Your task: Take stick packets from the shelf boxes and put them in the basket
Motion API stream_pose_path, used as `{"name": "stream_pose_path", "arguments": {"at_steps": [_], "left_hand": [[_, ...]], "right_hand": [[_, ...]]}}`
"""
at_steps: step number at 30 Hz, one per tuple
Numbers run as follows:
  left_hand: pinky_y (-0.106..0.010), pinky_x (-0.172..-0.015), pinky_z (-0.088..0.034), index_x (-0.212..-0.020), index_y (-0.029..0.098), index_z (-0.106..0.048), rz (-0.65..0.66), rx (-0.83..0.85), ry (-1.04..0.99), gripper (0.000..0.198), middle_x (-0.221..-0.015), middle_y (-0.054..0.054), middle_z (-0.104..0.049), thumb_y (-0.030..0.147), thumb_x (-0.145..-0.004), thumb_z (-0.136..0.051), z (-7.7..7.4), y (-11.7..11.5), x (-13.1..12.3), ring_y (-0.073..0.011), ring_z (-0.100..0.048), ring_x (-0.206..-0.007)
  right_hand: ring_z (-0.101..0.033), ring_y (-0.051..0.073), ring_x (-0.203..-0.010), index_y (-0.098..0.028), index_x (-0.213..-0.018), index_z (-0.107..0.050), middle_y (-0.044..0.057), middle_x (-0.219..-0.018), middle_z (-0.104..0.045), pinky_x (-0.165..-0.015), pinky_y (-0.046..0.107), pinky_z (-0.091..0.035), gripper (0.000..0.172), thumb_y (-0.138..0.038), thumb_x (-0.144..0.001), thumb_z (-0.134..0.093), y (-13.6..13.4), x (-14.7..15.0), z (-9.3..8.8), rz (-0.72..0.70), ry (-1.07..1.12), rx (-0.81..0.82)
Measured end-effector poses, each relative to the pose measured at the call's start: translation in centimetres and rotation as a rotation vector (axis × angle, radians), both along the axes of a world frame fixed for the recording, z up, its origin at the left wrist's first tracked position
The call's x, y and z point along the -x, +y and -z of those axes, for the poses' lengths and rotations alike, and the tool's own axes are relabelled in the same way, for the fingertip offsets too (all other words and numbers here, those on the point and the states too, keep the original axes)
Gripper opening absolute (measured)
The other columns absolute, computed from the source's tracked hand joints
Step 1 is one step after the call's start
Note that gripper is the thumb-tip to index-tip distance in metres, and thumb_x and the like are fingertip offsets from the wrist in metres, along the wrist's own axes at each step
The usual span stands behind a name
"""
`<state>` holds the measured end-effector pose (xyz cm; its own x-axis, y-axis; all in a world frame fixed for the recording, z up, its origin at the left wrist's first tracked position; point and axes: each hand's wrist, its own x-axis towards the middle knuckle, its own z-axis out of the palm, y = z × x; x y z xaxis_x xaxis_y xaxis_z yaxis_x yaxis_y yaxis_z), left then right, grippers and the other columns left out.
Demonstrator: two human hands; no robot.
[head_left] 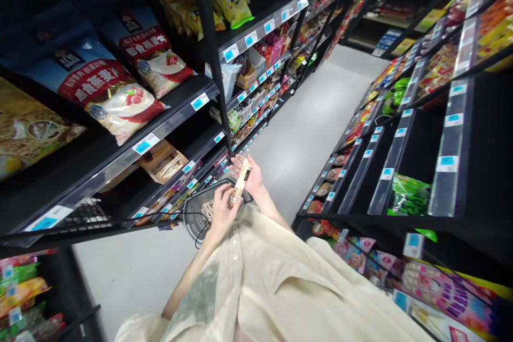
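A slim cream-coloured package (243, 172) with a dark patch is between my hands at the middle of the view; its kind is too small to make out. My left hand (224, 207) is closed on its lower end. Beside its upper part, my right hand (253, 175) is turned palm up with the fingers stretched; whether the palm touches the package I cannot tell. Below and to the left is a dark grey shopping basket (192, 208), partly covered by my left hand and forearm. Similar pale packages (207, 210) lie inside it.
Left shelves (176, 104) hold oatmeal bags (104, 83) and snack packs, with price tags along the edges. A sloping rack (385, 171) stands on the right, with a green bag (409, 195). A grey-floored aisle (312, 101) runs ahead between them.
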<state>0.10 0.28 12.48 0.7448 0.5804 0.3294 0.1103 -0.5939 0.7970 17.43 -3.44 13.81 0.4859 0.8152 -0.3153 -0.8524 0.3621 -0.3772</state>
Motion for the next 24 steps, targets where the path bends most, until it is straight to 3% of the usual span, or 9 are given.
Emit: {"name": "stream_pose_path", "arguments": {"at_steps": [4, 9, 13, 17, 19, 21, 24], "left_hand": [[-0.048, -0.111, -0.051, -0.125, 0.022, -0.067, 0.052, -0.02, 0.042, 0.041, -0.137, -0.014, -0.062, 0.015, -0.085, -0.073, 0.8, 0.9, -0.9, -0.0289, -0.06, -0.131], [-0.045, -0.098, -0.057, -0.123, 0.024, -0.063, -0.063, 0.29, 0.048, 0.048, -0.115, -0.01, -0.075, 0.007, -0.079, -0.067, 2.4, 2.3, -1.0, -0.027, -0.072, -0.109], [-0.041, -0.088, -0.061, -0.116, 0.023, -0.06, -0.299, 0.708, -0.115, 0.048, -0.097, -0.006, -0.079, 0.015, -0.072, -0.079, 4.2, 3.9, 0.0, -0.0249, -0.077, -0.093], [-0.036, -0.08, -0.061, -0.105, 0.021, -0.055, -0.481, 0.967, -0.345, 0.05, -0.093, -0.007, -0.078, 0.024, -0.067, -0.087, 5.5, 5.6, 1.3, -0.0226, -0.078, -0.084], [-0.038, -0.082, -0.061, -0.108, 0.02, -0.054, -0.491, 0.961, -0.365, 0.05, -0.097, -0.009, -0.078, 0.026, -0.069, -0.086, 5.4, 6.3, 2.1, -0.0232, -0.078, -0.087], [-0.043, -0.088, -0.061, -0.119, 0.02, -0.054, -0.542, 0.836, -0.321, 0.055, -0.11, -0.014, -0.076, 0.024, -0.072, -0.083, 4.9, 7.0, 2.9, -0.0251, -0.077, -0.096], [-0.053, -0.112, -0.049, -0.138, 0.021, -0.054, -0.624, 0.374, -0.185, 0.067, -0.143, -0.019, -0.061, 0.016, -0.076, -0.078, 3.7, 8.3, 4.1, -0.0304, -0.062, -0.133]], "right_hand": [[-0.077, 0.021, -0.104, -0.019, -0.105, -0.071, 0.009, -0.112, -0.081, -0.093, 0.033, -0.06, 0.033, -0.045, -0.104, -0.05, 1.8, 2.1, 1.3, 0.01, -0.132, 0.186], [-0.07, 0.024, -0.12, -0.022, -0.112, -0.073, 0.008, -0.123, -0.078, -0.105, 0.038, -0.054, 0.037, -0.048, -0.085, -0.075, 2.3, 4.5, 3.2, -0.173, -0.423, 0.285], [-0.07, 0.024, -0.115, -0.023, -0.117, -0.072, 0.008, -0.124, -0.076, -0.099, 0.037, -0.056, 0.052, -0.049, -0.074, -0.084, 1.9, 5.0, 5.0, -0.324, -0.706, 0.35], [-0.073, 0.023, -0.079, -0.017, -0.099, -0.073, 0.007, -0.089, -0.079, -0.075, 0.036, -0.058, 0.05, -0.048, -0.063, -0.09, 1.6, 5.8, 7.0, -0.62, -0.885, 0.383], [-0.07, 0.02, -0.063, -0.017, -0.092, -0.073, 0.005, -0.078, -0.077, -0.064, 0.034, -0.056, 0.045, -0.051, -0.067, -0.086, 1.5, 6.2, 7.6, -0.721, -0.903, 0.36], [-0.067, 0.018, -0.057, -0.017, -0.091, -0.073, 0.005, -0.076, -0.077, -0.058, 0.032, -0.054, 0.04, -0.052, -0.071, -0.081, 1.5, 6.3, 7.9, -0.708, -0.953, 0.368], [-0.065, 0.017, -0.052, -0.018, -0.084, -0.074, 0.005, -0.075, -0.077, -0.052, 0.03, -0.051, 0.037, -0.053, -0.073, -0.077, 1.6, 5.7, 8.1, -0.617, -1.103, 0.447]]}}
